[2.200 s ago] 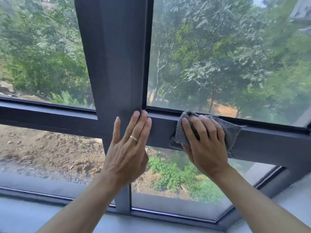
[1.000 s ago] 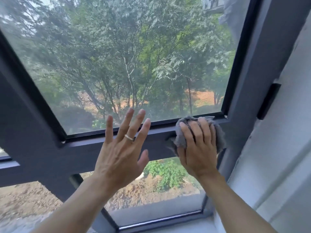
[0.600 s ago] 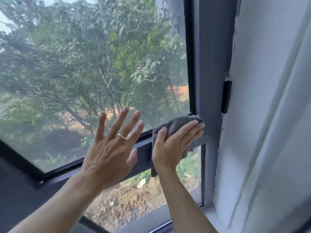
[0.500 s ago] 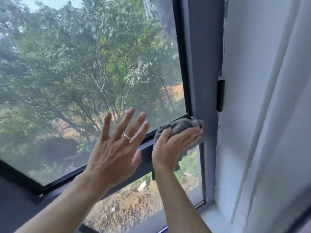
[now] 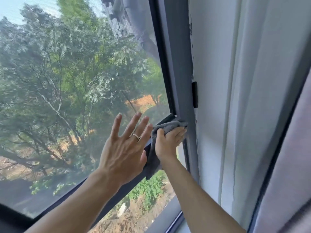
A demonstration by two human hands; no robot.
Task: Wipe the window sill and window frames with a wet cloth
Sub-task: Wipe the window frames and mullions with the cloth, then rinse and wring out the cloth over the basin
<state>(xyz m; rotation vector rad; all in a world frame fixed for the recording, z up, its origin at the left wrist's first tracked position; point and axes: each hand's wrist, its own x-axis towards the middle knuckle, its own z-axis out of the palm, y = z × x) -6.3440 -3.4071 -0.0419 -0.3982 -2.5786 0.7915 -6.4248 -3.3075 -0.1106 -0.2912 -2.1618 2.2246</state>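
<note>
Pressing the grey cloth (image 5: 165,127) into the corner where horizontal rail meets the upright frame post (image 5: 180,73) running straight up from the gripping right hand (image 5: 168,140), nearer than the spread, empty left hand (image 5: 125,148).

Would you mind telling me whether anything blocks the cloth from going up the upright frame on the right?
Mostly clear. The right hand presses the cloth at the foot of the upright frame. Only a small black fitting sits higher up, on its right edge.
</note>
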